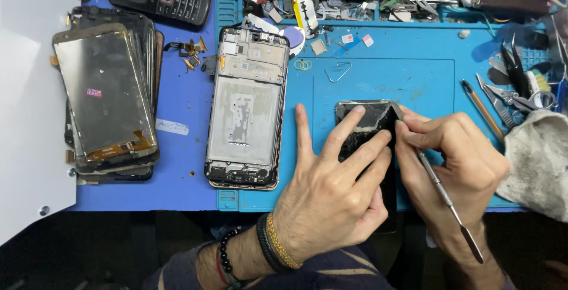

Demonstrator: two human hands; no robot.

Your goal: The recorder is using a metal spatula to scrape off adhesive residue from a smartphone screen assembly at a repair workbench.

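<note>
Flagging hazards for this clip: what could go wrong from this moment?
1. The right hand works a metal pry tool at the top corner of the cracked phone screen; a slip could likely gouge it or jab the left hand, whose fingers press flat on the broken glass.
2. Those fingers might get cut on shards.
3. The open phone frame lies close beside the left hand and could be knocked.

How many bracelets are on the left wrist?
3: a gold chain bracelet nearest the left hand, a black band beside it, then a black bead bracelet. The sleeve may hide more.
</note>
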